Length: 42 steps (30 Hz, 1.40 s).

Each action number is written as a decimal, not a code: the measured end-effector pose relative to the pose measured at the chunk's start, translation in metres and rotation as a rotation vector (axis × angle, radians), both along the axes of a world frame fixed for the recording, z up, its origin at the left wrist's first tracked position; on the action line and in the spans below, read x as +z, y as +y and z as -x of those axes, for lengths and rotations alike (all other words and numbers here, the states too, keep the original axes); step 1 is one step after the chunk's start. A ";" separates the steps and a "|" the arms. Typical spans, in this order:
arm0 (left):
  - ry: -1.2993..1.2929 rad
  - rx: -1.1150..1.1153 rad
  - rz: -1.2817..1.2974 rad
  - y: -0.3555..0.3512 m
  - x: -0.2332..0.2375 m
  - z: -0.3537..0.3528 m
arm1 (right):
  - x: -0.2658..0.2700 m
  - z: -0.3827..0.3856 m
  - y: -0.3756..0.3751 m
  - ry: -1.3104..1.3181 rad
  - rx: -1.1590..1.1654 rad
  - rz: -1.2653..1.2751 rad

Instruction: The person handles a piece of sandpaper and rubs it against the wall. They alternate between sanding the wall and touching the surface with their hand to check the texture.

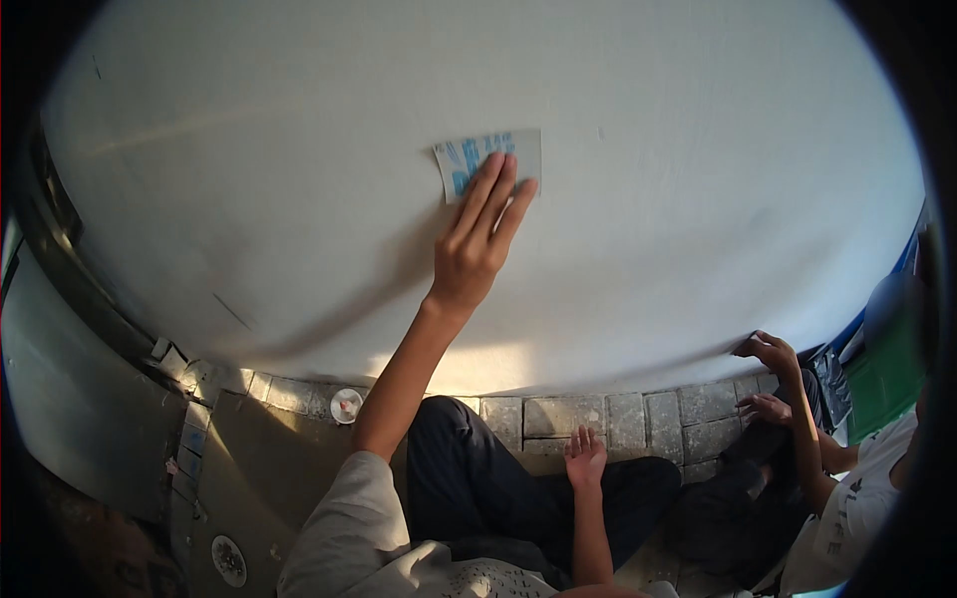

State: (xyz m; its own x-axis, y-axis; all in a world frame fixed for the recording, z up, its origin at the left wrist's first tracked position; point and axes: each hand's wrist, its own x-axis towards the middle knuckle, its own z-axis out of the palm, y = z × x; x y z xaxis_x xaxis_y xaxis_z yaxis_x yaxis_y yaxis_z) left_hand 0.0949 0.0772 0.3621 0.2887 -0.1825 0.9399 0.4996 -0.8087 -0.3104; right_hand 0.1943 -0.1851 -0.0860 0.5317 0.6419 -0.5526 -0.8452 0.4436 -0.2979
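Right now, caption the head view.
Left hand presses a blue-printed paper rectangle against the white wall; right hand rests on a knee.

Small rectangular sheet of paper [477, 148], pale with blue markings, pressed flat against the white wall [698, 149], high up, slightly tilted with left end lower; lower part hidden under fingertips of the left hand [469, 254].
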 end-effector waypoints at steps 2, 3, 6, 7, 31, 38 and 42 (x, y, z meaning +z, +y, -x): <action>0.022 -0.010 -0.021 0.007 -0.003 0.000 | -0.003 0.000 0.001 -0.001 0.005 -0.025; 0.047 -0.012 -0.047 0.010 0.001 0.001 | -0.002 -0.002 0.000 -0.005 0.003 -0.023; -0.007 0.046 -0.137 0.016 0.068 -0.002 | 0.001 0.002 0.003 -0.003 0.010 -0.003; -0.055 0.049 -0.180 0.016 0.086 -0.002 | 0.002 0.002 0.004 -0.001 0.005 0.011; 0.065 -0.002 -0.138 0.018 -0.001 0.002 | -0.001 0.000 0.002 0.040 -0.008 -0.021; -0.004 0.031 -0.272 0.020 0.090 -0.004 | -0.002 0.001 0.003 0.020 -0.003 -0.012; -0.064 -0.017 -0.268 0.013 0.089 -0.010 | -0.003 0.000 0.002 0.015 -0.001 -0.010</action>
